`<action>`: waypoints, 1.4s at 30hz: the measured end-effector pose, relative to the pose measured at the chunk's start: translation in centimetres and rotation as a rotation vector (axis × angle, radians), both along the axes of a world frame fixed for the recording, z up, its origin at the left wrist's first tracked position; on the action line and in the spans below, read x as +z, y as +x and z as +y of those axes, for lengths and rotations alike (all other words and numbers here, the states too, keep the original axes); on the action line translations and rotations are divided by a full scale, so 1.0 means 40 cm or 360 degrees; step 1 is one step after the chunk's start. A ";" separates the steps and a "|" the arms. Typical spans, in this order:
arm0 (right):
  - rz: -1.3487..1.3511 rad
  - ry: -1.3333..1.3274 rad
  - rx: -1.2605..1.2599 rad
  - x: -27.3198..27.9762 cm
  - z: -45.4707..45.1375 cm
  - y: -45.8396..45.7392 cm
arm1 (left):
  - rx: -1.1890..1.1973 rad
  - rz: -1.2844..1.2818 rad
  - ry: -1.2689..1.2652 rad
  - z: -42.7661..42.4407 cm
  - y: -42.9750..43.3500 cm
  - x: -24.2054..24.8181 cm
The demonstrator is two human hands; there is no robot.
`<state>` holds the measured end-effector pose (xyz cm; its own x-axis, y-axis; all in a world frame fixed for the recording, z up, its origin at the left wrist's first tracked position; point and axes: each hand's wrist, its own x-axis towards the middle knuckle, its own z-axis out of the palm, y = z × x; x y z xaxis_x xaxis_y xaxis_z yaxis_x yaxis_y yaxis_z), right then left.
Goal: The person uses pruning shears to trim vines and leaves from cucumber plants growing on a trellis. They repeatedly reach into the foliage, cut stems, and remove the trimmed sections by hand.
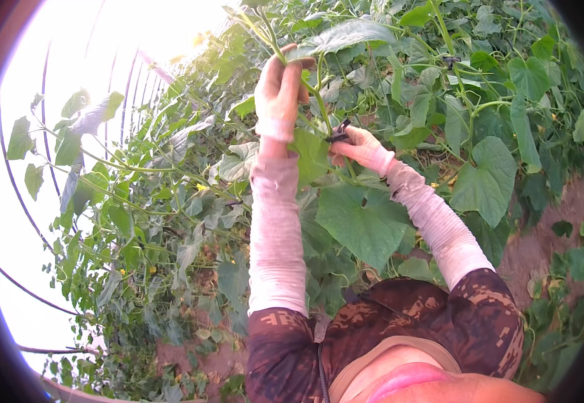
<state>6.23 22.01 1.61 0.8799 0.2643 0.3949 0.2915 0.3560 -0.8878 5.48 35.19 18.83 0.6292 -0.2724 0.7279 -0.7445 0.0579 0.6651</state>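
My left hand (276,93), in a pale glove, is raised around a green vine stem (317,93) near its upper leaves. Its fingers close about the stem, partly behind a blurred leaf (347,36). Lower and to the right, my gloved right hand (362,147) grips a small black plant clip (338,134) at the stem. Whether the clip's jaws are closed around the stem cannot be made out. A broad cucumber-like leaf (365,219) hangs just below my right hand, and another leaf (309,156) lies between the two wrists.
Dense vines (211,186) with yellow flowers fill both sides. A long shoot (140,169) reaches out to the left. Another black clip (451,60) sits on a stem at upper right. Curved dark hoops (15,176) stand against a bright wall; bare soil (548,237) shows at right.
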 end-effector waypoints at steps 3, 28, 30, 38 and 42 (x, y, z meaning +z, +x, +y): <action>-0.0148 -0.0260 0.0360 0.027 -0.031 -0.019 | -0.0251 0.0055 -0.0268 0.067 -0.036 -0.028; -0.0380 -0.1258 0.0137 0.203 -0.158 -0.013 | -0.1160 0.0262 -0.1028 0.043 0.039 -0.012; -0.0647 -0.1830 -0.0397 0.314 -0.192 -0.070 | -0.1026 0.0118 -0.1054 0.058 0.040 -0.028; -0.2564 -0.1641 -0.1175 0.697 -0.009 -0.226 | -0.0617 0.0115 -0.0936 0.035 0.040 -0.007; -0.1729 -0.2996 -0.1596 0.745 0.076 -0.215 | -0.0566 0.0139 -0.0883 0.057 0.064 -0.004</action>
